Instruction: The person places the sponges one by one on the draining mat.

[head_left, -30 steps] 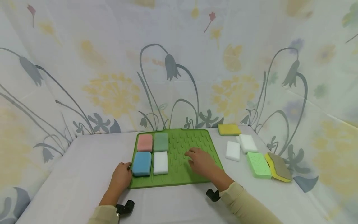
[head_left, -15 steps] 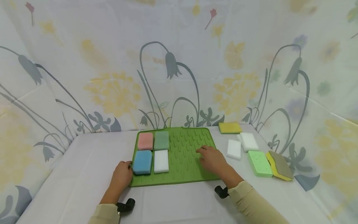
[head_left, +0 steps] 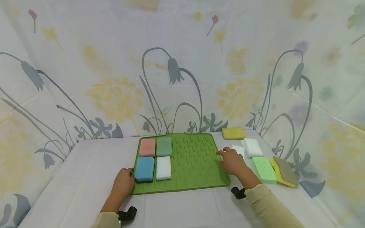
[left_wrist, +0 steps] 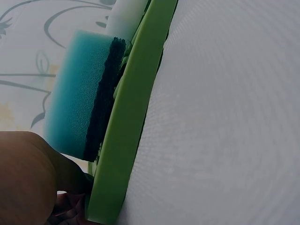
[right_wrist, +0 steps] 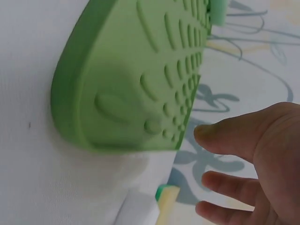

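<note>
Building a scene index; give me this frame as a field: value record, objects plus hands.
surface: green mat
mat, back row: pink sponge, grey-green sponge
mat, front row: blue sponge, white sponge
right of mat: yellow sponge, loose white sponges, light-green sponge, grey-topped sponge
left hand: touching mat's left edge
right hand: by mat's right edge, holding nothing

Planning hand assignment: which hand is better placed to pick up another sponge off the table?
Right, likely: the right hand is empty, beside the partly hidden white sponge; the left hand is across the green mat, near the blue sponge.
</note>
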Motion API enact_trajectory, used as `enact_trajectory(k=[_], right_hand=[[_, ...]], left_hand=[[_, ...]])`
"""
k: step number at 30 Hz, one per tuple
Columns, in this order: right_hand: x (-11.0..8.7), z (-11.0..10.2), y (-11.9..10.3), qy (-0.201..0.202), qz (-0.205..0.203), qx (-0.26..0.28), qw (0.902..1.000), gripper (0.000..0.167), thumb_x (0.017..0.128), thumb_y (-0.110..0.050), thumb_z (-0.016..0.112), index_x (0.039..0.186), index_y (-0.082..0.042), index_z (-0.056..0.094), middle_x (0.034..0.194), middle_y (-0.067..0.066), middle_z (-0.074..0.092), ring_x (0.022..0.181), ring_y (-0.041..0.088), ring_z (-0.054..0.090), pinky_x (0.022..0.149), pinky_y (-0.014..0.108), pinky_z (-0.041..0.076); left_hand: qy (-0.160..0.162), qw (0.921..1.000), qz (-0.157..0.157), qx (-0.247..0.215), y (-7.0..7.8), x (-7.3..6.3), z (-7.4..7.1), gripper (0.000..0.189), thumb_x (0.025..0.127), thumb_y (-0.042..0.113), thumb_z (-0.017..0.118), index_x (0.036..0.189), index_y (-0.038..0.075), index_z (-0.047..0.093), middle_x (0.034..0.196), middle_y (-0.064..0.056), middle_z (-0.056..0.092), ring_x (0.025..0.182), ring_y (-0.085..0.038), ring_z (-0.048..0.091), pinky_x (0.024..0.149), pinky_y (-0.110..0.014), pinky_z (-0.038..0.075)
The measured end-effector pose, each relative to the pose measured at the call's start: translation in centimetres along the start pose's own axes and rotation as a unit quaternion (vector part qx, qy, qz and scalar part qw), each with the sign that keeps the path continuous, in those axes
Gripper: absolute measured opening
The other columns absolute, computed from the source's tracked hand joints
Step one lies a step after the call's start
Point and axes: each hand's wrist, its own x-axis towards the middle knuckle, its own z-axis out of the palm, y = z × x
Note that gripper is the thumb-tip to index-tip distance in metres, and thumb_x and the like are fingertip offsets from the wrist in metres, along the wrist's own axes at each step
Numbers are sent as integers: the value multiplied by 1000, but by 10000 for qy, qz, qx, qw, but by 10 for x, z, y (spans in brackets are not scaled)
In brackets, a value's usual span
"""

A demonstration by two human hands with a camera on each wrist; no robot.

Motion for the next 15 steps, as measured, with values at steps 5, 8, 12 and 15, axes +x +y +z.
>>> enact_trajectory(k=[5,8,12,15], right_hand=[[-2,1,13,-252,98,109,9996,38,92,-12,58,130,-10,58,139,25,46,125,51,44,80,65,48],[-1,1,19,-377,113,132,9991,39,92,-11,59,131,-9,57,141,26,43,125,53,42,80,66,48],[1,1,27,-415,87,128,9990,40,91,-9,60,130,-8,57,140,29,42,123,56,42,79,65,48],[0,1,32,-369,-9,99,9993,39,89,-6,60,129,-5,57,138,32,43,119,57,44,86,63,47]], left_hand=[[-41,10000,-17,-6,-2,0,1,35,94,3,48,122,-15,57,106,-27,59,100,-39,60,84,-51,51],[-38,10000,5,-1,-3,1,1,35,94,3,48,122,-14,57,106,-27,59,100,-39,60,84,-51,51],[-36,10000,3,-17,-3,1,1,35,94,3,48,122,-14,57,107,-28,59,102,-40,59,85,-51,51],[-44,10000,-8,-31,-2,0,0,35,94,3,48,123,-14,58,108,-28,59,103,-41,59,85,-52,50]])
